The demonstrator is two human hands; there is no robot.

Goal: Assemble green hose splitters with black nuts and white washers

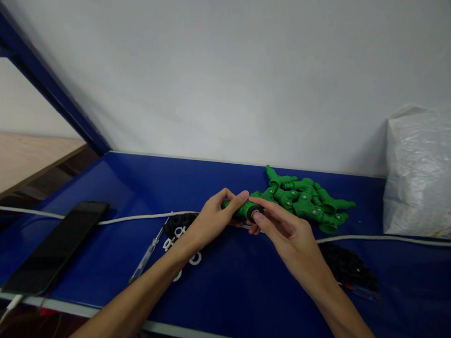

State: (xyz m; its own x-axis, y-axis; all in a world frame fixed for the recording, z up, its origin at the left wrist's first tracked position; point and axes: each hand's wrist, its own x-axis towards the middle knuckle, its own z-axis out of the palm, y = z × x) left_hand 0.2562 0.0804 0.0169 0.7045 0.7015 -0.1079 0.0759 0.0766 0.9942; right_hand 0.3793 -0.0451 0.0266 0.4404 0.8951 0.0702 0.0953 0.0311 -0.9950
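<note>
a: what are the hands on?
b: one green plastic fitting with a black collar at its end (241, 210), held up over the blue tabletop (220, 288), in front of the pale wall (229, 79).
a: and the left hand (219, 212)?
b: pinching the fitting's green body between thumb and fingers, from the left side.
a: the right hand (285, 226)?
b: thumb pressed at the black collar's open face, fingers curled around the far side. what its lower fingers touch, i cannot tell.
a: what lies just behind?
b: a loose pile of branched green plastic fittings (304, 205).
a: left of the hands?
b: small black rings (184, 219), white plastic rings (195, 258) partly hidden by the left forearm, and a slim screwdriver with a clear handle (145, 259). farther left, a flat black phone (57, 246) lies across a white cable (141, 217).
a: and on the right?
b: a dark heap of small black parts (346, 264) near the right forearm, and a bulky translucent plastic bag (423, 172) beside the wall.
</note>
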